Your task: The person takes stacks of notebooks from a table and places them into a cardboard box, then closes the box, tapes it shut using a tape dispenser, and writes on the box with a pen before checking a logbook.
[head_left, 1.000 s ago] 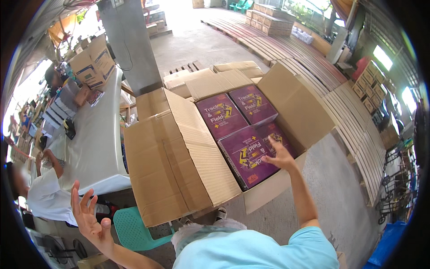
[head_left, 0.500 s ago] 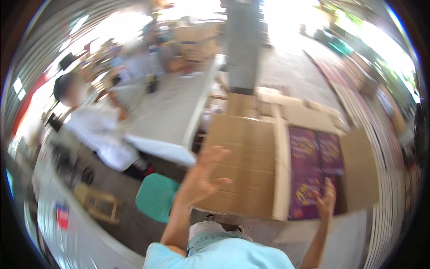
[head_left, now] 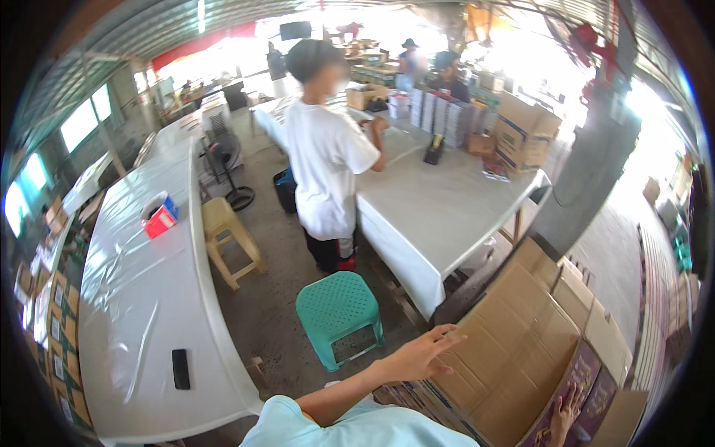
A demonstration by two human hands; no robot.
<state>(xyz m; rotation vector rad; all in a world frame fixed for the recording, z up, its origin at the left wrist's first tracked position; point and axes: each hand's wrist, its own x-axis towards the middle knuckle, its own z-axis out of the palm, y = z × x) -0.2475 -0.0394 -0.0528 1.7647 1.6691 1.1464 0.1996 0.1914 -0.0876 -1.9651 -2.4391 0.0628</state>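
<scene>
My left hand (head_left: 424, 356) is open, its fingers stretched out over the near left edge of a brown cardboard flap (head_left: 514, 328). Whether it touches the flap I cannot tell. At the lower right my right hand (head_left: 568, 407) is open too, spread over the purple printed boxes (head_left: 584, 366) packed in a large open carton (head_left: 609, 339). Nothing shows in either hand. The carton's right-hand flap (head_left: 624, 421) stands folded outward.
A green plastic stool (head_left: 339, 309) stands left of the carton. Beyond it, a person in a white shirt (head_left: 320, 149) works at a white-covered table (head_left: 439, 216). A concrete pillar (head_left: 596, 171) rises behind the carton. Another long table (head_left: 149, 335) at left bears a black phone (head_left: 181, 369).
My view has swung left, so the carton now sits at the lower right. My right hand appears further onto the purple boxes; my left hand remains by the cardboard flap.
</scene>
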